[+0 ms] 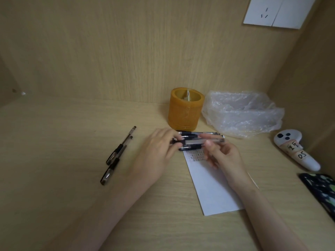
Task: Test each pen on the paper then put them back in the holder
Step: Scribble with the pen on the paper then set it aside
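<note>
Both hands (159, 151) (223, 153) grip 1 pen (194, 141) btwn them over paper (213, 189).

Black pens (196, 140) bunched crosswise above the paper (212, 185), two pens (116, 156) lying left, orange holder (184, 109) behind.

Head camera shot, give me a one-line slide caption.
Both hands, left hand and right hand, hold a pen over the paper, near an orange holder.

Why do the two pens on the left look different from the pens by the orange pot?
The two left pens lie loose on the desk, untouched, pointing diagonally. The bunched pens lie sideways before the orange holder, with the left hand and right hand on them. Both groups are dark.
</note>
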`<action>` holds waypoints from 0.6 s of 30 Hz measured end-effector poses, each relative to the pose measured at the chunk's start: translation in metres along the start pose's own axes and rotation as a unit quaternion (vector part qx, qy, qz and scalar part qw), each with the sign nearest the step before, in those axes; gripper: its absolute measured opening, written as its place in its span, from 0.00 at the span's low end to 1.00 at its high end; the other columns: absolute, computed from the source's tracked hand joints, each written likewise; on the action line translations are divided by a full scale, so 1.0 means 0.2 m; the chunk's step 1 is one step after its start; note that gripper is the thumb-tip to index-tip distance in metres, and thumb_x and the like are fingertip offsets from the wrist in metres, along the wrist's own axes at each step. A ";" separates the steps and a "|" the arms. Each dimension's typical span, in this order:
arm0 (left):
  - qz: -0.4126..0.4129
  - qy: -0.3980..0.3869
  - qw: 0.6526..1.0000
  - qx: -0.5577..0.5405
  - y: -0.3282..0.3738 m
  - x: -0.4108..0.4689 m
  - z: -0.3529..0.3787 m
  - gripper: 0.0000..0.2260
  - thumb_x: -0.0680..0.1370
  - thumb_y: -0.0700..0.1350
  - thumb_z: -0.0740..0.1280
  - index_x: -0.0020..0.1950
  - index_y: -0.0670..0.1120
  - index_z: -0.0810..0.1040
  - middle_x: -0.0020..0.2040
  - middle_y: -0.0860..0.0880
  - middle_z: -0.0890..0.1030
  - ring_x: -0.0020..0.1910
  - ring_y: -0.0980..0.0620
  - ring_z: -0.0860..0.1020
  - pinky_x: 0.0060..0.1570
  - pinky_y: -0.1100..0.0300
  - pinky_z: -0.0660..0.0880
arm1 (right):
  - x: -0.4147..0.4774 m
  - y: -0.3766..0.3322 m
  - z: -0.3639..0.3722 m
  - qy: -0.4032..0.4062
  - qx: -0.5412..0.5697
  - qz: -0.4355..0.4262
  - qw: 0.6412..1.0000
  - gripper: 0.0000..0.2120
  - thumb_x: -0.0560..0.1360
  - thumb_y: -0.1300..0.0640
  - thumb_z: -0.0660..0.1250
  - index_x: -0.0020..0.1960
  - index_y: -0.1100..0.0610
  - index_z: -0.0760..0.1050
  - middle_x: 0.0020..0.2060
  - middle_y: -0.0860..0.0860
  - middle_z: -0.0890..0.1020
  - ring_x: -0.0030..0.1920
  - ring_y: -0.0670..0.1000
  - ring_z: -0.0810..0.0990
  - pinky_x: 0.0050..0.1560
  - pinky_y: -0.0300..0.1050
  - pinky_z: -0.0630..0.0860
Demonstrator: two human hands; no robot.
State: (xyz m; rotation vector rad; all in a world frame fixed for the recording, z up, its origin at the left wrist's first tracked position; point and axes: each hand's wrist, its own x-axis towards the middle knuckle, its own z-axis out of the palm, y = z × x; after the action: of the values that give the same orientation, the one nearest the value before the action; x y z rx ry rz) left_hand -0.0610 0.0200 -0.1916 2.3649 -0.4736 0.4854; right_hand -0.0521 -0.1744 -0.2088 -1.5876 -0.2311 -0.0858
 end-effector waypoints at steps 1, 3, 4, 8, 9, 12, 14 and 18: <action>-0.009 -0.031 0.999 -0.044 0.04 0.00 0.02 0.06 0.78 0.47 0.63 0.53 0.49 0.74 0.49 0.55 0.78 0.50 0.57 0.75 0.53 0.61 0.70 | 0.00 0.00 0.00 -0.005 0.006 -0.002 1.000 0.18 0.72 0.49 0.69 0.56 0.59 0.79 0.28 0.52 0.76 0.26 0.46 0.71 0.25 0.35 0.65; -0.021 -0.084 0.992 -0.095 0.09 -0.01 0.06 0.05 0.80 0.46 0.61 0.54 0.48 0.72 0.43 0.56 0.77 0.43 0.57 0.76 0.48 0.56 0.72 | 0.00 -0.01 0.00 0.004 0.025 -0.001 1.000 0.17 0.71 0.52 0.68 0.53 0.63 0.78 0.28 0.53 0.76 0.26 0.47 0.71 0.25 0.36 0.66; -0.023 -0.098 0.990 -0.095 0.11 -0.01 0.09 0.06 0.80 0.47 0.59 0.55 0.48 0.72 0.42 0.55 0.76 0.42 0.57 0.76 0.47 0.55 0.72 | 0.00 -0.01 0.00 0.014 0.034 0.000 0.999 0.16 0.70 0.52 0.68 0.50 0.65 0.78 0.28 0.53 0.75 0.26 0.47 0.71 0.25 0.36 0.66; -0.008 -0.099 0.993 -0.062 0.10 -0.01 0.17 0.09 0.81 0.49 0.58 0.54 0.46 0.72 0.46 0.50 0.78 0.45 0.54 0.74 0.41 0.59 0.66 | 0.00 -0.02 -0.01 0.027 0.047 -0.002 0.999 0.14 0.70 0.54 0.69 0.43 0.66 0.76 0.28 0.55 0.75 0.25 0.48 0.70 0.25 0.37 0.66; -0.003 -0.098 0.994 -0.057 0.10 -0.01 0.18 0.09 0.81 0.49 0.58 0.53 0.46 0.73 0.46 0.51 0.77 0.44 0.54 0.74 0.40 0.60 0.65 | 0.00 -0.02 -0.01 0.026 0.044 -0.002 0.999 0.14 0.71 0.54 0.69 0.42 0.66 0.76 0.28 0.55 0.75 0.25 0.49 0.70 0.25 0.37 0.66; -0.005 -0.080 0.996 -0.029 0.08 -0.01 0.17 0.09 0.80 0.51 0.57 0.53 0.49 0.74 0.40 0.52 0.78 0.39 0.54 0.74 0.37 0.59 0.66 | 0.00 -0.01 -0.01 0.017 0.032 -0.004 0.999 0.14 0.73 0.52 0.70 0.38 0.63 0.76 0.28 0.55 0.75 0.25 0.48 0.70 0.26 0.38 0.67; -0.010 -0.071 0.997 -0.017 0.07 -0.01 0.17 0.10 0.80 0.53 0.57 0.53 0.51 0.75 0.34 0.55 0.75 0.34 0.55 0.72 0.33 0.61 0.65 | 0.00 0.00 0.00 0.012 0.031 -0.004 0.999 0.13 0.72 0.52 0.70 0.37 0.60 0.75 0.28 0.55 0.75 0.25 0.48 0.71 0.26 0.38 0.67; -0.038 -0.083 0.995 -0.037 0.07 -0.02 0.18 0.09 0.79 0.54 0.58 0.51 0.54 0.76 0.29 0.57 0.70 0.31 0.57 0.69 0.29 0.66 0.61 | 0.00 -0.01 -0.01 0.009 0.045 0.010 0.999 0.12 0.70 0.53 0.71 0.36 0.62 0.76 0.26 0.55 0.75 0.25 0.48 0.71 0.25 0.37 0.68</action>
State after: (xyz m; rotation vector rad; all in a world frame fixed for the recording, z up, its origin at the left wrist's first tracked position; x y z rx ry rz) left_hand -0.0628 -0.0133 -0.2102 2.3527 -0.4668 0.2343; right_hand -0.0524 -0.1754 -0.2067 -1.4993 -0.2012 -0.0735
